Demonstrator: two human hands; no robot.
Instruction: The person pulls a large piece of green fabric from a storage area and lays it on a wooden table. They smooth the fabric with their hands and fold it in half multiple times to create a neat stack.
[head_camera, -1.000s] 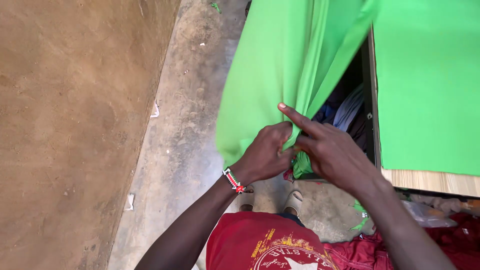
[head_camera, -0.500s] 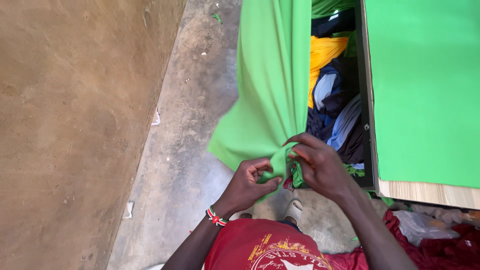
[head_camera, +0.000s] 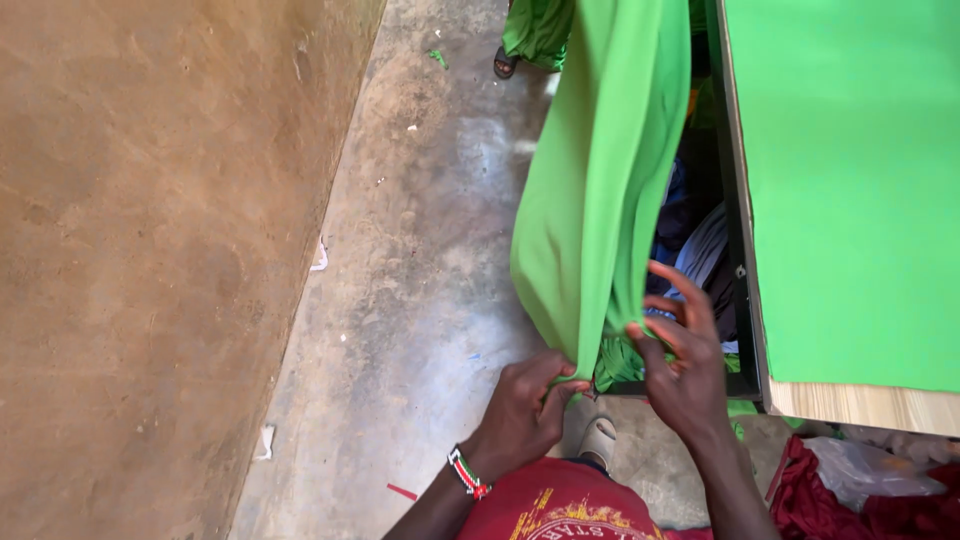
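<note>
Left hand (head_camera: 525, 412) still pinches green cloth's (head_camera: 600, 190) near corner; right hand (head_camera: 685, 365) has opened, fingers now spread beside it.

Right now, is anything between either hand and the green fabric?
Nothing visible. The left hand pinches the lower fold of the green fabric directly, and the right hand touches its edge beside it, fingers spread. The dark clothes under the table lie behind the fabric.

Smooth matt green cloth (head_camera: 600, 200), rough grey concrete floor (head_camera: 420, 260), pale raw wood table edge (head_camera: 860, 405).
</note>
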